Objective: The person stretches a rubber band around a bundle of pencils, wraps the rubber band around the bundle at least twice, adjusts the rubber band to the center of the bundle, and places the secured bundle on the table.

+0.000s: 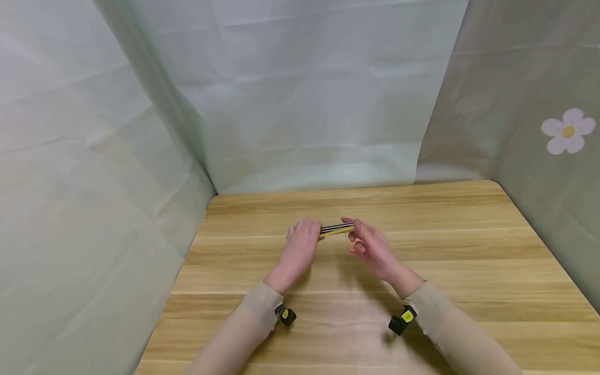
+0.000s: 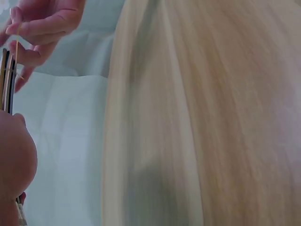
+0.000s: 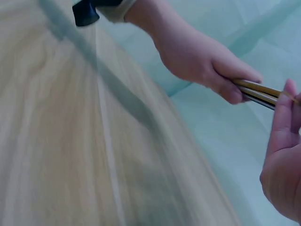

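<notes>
We've got a bundle of slim sticks [image 1: 336, 229] held up off the table [image 1: 445, 247], toward its far edge in head view. Our left hand [image 1: 301, 244] is closed round it; our right hand [image 1: 375, 251], fingers part-bent, pinches a thin yellow strand [image 2: 17, 48] at the bundle's end.

1 L hand [image 1: 302, 245] + 1 R hand [image 1: 375, 253] = 2 hands. 1 bundle of slim sticks [image 1: 336, 229], min. 3 showing, exact no. unclear. 1 thin band [image 2: 17, 52]. 2 sleeves [image 1: 244, 328]. 2 blk wrist devices [image 1: 398, 326], 2 yel. tags [image 1: 407, 316], 1 ea. 1 desk [image 1: 492, 260]. 1 flower [image 1: 568, 131], 5 petals [image 1: 586, 126].
</notes>
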### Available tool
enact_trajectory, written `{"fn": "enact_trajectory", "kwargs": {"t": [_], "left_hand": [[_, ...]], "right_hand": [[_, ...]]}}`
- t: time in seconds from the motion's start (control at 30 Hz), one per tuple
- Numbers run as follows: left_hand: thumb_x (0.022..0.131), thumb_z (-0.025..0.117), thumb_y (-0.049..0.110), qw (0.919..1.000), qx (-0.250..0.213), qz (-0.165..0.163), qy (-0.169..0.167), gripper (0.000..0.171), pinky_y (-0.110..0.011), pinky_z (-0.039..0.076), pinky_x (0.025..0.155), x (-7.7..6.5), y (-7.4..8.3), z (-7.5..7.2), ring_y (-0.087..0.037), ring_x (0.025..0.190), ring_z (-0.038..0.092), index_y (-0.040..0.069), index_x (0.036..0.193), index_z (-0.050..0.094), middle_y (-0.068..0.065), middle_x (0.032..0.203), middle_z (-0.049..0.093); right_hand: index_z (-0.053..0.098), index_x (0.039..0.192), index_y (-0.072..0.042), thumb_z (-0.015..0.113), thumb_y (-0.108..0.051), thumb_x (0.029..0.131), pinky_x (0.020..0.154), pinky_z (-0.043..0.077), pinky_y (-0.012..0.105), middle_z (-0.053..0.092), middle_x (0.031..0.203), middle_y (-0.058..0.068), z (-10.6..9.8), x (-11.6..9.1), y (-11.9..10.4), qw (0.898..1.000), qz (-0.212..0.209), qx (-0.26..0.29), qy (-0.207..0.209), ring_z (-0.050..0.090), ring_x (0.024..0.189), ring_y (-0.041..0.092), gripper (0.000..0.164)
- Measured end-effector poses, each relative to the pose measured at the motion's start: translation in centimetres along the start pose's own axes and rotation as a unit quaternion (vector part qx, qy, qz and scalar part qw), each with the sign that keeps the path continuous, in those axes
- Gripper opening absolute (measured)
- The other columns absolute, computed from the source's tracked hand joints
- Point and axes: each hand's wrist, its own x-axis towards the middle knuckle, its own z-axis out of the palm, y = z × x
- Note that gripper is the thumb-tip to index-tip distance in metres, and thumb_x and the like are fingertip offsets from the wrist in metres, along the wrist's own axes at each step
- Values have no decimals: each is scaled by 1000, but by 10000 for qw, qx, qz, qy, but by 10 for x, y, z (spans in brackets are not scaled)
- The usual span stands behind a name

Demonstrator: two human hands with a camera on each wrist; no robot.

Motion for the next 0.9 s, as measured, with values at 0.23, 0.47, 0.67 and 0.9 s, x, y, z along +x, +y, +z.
{"fn": "enact_trajectory", "kwargs": {"t": [0.23,0.47,0.67,0.9], "left_hand": [[106,59,11,9961,635,614,44,12,-39,40,78,-3,1,-4,-23,94,49,9,118,57,-6,105,56],[103,59,4,9918,981,822,-62,15,-37,40,77,-6,0,-4,-22,91,46,8,117,56,-6,103,54],[106,56,9,9901,1093,862,-185,10,-37,40,76,-6,0,-4,-21,89,46,8,116,56,-5,101,53],[109,56,13,9910,996,841,-314,9,-38,40,76,-6,-1,-5,-22,90,47,8,116,56,-5,101,54]], "right_hand": [[65,141,-3,80,-23,100,62,60,35,63,86,4,-9,1,-3,9728,-319,-2295,-74,52,54,12,48],[74,130,-10,92,-29,88,56,57,36,73,86,8,-11,2,0,9382,-443,-3431,-36,66,60,27,49],[77,122,-14,93,-30,87,51,53,31,69,73,4,-11,4,3,9281,-701,-3657,14,61,54,21,42],[77,122,-15,91,-28,89,49,52,31,70,77,3,-9,4,6,9179,-897,-3866,-19,59,51,18,38]]}}
